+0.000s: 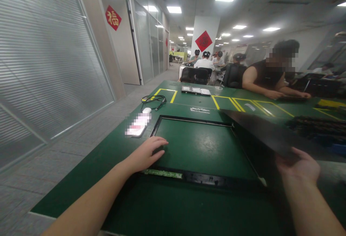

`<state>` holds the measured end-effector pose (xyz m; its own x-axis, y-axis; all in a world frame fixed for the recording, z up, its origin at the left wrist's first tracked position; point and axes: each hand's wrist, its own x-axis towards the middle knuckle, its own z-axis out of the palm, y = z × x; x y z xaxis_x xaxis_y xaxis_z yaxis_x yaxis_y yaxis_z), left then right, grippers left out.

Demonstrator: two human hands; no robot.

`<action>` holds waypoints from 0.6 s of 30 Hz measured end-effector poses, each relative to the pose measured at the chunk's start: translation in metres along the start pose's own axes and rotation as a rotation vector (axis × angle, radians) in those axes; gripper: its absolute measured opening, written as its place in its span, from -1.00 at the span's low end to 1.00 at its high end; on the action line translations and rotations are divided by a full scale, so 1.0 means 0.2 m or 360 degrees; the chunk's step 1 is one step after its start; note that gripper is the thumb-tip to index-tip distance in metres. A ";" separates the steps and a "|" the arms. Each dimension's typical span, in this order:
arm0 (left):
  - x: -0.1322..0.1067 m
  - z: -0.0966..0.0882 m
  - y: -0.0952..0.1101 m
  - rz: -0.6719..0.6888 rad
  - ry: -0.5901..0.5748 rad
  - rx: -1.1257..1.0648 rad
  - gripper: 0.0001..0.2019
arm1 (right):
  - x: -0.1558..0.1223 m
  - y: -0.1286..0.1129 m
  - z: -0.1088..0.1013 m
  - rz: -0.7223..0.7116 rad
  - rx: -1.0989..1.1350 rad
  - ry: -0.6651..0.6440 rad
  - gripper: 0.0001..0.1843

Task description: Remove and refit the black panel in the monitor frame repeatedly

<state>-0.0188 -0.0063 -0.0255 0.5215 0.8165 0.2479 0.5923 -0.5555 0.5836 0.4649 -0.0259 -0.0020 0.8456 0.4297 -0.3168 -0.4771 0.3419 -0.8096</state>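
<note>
A thin black rectangular frame (197, 121), like a screen bezel, lies flat on the green table. Along its near side runs a narrow green circuit board strip (163, 173). My left hand (147, 153) is over the frame's left side with its fingers stretched out and apart; whether it touches the frame I cannot tell. At the right, my right hand (300, 167) grips the edge of a dark flat panel (259, 131). This panel is tilted and raised beside the frame's right side, partly blurred.
Left of the frame lie a phone (137, 125), a white mouse (146, 110) and a coiled black cable (154, 99). A black tray (196, 91) and a clear cup (218, 90) stand farther back. A co-worker (266, 72) sits across at the right. Yellow tape marks the green table (81, 189).
</note>
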 end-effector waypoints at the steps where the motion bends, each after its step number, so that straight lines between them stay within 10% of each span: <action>1: 0.00 0.00 0.01 -0.0011 0.0001 -0.0013 -0.66 | -0.02 0.00 0.01 0.0021 0.0071 -0.0012 -0.76; 8: 0.01 0.00 0.03 -0.0261 0.0106 -0.0414 -0.60 | -0.13 -0.01 0.03 -0.0025 0.0113 -0.0269 -0.74; 18: 0.03 -0.06 0.05 -0.0759 0.0473 -0.2045 -0.52 | -0.15 -0.01 0.02 0.0176 -0.0021 -0.0407 -0.83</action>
<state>-0.0169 -0.0051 -0.0099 0.1885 0.9754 -0.1143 -0.3795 0.1797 0.9076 0.4401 -0.0359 0.0104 0.6999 0.6614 -0.2697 -0.5583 0.2710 -0.7841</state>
